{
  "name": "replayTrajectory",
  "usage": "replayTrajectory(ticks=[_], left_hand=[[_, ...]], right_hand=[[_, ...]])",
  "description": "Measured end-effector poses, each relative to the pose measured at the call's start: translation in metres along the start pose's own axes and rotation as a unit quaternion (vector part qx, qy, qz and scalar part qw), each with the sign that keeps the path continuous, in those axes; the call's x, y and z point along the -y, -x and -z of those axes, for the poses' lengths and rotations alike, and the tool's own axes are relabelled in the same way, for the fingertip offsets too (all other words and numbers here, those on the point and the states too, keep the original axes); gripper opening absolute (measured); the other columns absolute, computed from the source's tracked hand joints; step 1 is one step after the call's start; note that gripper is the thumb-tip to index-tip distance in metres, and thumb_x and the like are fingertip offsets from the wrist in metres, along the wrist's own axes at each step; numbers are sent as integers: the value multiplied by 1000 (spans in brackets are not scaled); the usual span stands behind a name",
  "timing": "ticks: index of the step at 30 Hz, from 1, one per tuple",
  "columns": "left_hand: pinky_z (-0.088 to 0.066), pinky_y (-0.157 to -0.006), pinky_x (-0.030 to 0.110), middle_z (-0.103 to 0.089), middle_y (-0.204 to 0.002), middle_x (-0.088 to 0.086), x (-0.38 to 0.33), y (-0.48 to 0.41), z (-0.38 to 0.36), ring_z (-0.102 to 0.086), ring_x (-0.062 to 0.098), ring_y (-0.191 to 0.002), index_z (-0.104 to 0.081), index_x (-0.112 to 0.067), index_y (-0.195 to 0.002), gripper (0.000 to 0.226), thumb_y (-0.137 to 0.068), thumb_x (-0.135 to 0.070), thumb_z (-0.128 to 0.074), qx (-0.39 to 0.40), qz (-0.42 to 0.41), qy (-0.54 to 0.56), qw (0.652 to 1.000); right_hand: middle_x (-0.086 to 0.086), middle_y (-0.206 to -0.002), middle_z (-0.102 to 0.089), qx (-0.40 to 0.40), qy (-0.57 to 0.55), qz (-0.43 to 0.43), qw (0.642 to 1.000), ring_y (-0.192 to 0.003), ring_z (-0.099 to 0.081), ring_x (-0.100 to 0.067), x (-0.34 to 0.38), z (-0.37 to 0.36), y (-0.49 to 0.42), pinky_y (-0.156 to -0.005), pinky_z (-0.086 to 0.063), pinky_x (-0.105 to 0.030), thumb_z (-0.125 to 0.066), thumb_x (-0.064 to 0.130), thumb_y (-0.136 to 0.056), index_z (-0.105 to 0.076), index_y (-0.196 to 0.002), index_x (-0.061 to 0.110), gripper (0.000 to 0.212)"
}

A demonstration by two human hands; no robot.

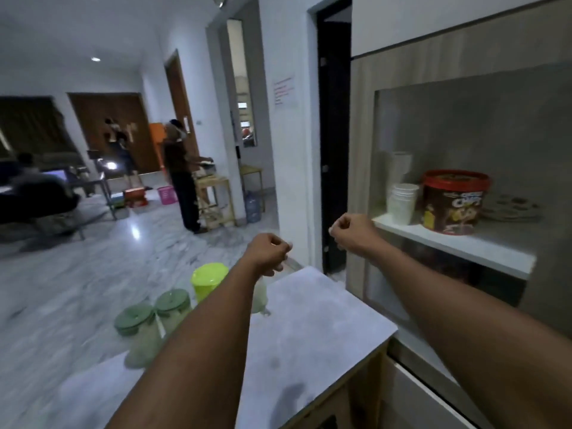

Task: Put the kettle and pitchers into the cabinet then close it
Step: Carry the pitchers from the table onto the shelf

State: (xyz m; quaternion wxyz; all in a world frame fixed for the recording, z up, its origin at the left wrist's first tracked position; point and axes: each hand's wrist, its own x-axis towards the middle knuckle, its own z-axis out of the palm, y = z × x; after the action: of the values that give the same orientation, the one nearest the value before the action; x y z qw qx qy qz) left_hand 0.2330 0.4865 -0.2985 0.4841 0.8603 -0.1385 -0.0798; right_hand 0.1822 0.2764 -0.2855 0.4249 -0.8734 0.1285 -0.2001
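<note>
Bare fists: the left hand (pixel 267 250) and right hand (pixel 349 230) are curled closed in the air, holding nothing. Below the left arm, three lidded pitchers (pixel 173 308) stand on the counter (pixel 309 329). No kettle shows. Nothing seems stowed yet; next, a hand must drop and open around a pitcher.

A single head-worn wide-angle camera looks forward and slightly down along both outstretched forearms. The desk (pixel 309 329) lies close beneath it, filling the lower middle. Right of the desk a wall shelf (pixel 458 243) is near; left of it, open floor recedes far.
</note>
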Motion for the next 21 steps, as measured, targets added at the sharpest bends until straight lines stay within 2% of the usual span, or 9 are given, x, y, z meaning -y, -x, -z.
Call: replayTrajectory(ticks=[4, 7, 9, 11, 12, 15, 16, 18, 21], left_hand=[[-42, -55, 31, -68, -84, 22, 90, -13, 60, -58, 28, -64, -61, -12, -82, 23, -94, -32, -63, -84, 82, -15, 993], [-43, -61, 35, -50, -68, 12, 146, -36, 78, -50, 26, -66, -50, -18, -71, 30, -89, -35, -67, -147, 119, -48, 981], [-40, -66, 35, -49, -66, 7, 182, -57, 82, -52, 28, -74, -47, -20, -69, 35, -88, -40, -68, -166, 167, -68, 970], [-34, -64, 33, -62, -79, 15, 215, -85, 79, -62, 36, -87, -61, -10, -81, 41, -85, -50, -69, -153, 216, -91, 960], [-34, -64, 34, -68, -93, 21, 230, -97, 75, -64, 39, -95, -67, -2, -94, 54, -84, -54, -69, -139, 243, -100, 955], [-41, -75, 33, -67, -117, 19, 268, -128, 57, -62, 36, -111, -63, 0, -115, 68, -79, -57, -73, -125, 306, -55, 942], [-44, -77, 33, -67, -118, 17, 278, -136, 50, -62, 35, -111, -63, -2, -115, 70, -76, -59, -75, -126, 320, -43, 938], [-44, -70, 32, -71, -110, 17, 294, -148, 40, -65, 34, -103, -67, -4, -106, 74, -67, -67, -76, -131, 328, -36, 935], [-48, -70, 33, -72, -98, 10, 310, -161, 32, -66, 29, -94, -69, -12, -95, 69, -59, -72, -75, -147, 318, -30, 936]], right_hand=[[-4, -85, -73, 87, -21, 4, 996, -81, -70, -23, 17, -109, -26, -68, -56, -31, -62, 28, -78, -68, -80, 15, 14], [-3, -89, -68, 122, -14, -10, 992, -88, -62, -25, 6, -180, -54, -72, -49, -31, -66, 29, -79, -65, -85, 14, 16], [-5, -98, -64, 149, -2, -34, 988, -90, -57, -24, -10, -226, -80, -74, -43, -30, -67, 31, -82, -60, -95, 14, 23], [-10, -111, -61, 176, 19, -73, 981, -98, -57, -27, -33, -270, -106, -77, -43, -32, -67, 34, -84, -55, -107, 12, 34], [-12, -118, -60, 187, 33, -95, 977, -105, -57, -30, -46, -289, -118, -81, -45, -34, -67, 36, -84, -53, -113, 11, 41], [-18, -137, -52, 211, 62, -161, 962, -126, -50, -36, -80, -336, -148, -96, -45, -40, -70, 42, -82, -43, -134, 4, 70], [-19, -140, -49, 216, 69, -184, 956, -128, -48, -37, -91, -350, -156, -99, -45, -42, -72, 44, -80, -40, -137, 3, 78], [-21, -137, -50, 231, 82, -219, 944, -126, -50, -38, -106, -371, -167, -98, -46, -43, -75, 47, -77, -38, -137, 1, 84], [-19, -123, -62, 265, 85, -242, 930, -112, -59, -36, -120, -395, -176, -81, -49, -36, -77, 44, -75, -53, -125, 1, 70]])
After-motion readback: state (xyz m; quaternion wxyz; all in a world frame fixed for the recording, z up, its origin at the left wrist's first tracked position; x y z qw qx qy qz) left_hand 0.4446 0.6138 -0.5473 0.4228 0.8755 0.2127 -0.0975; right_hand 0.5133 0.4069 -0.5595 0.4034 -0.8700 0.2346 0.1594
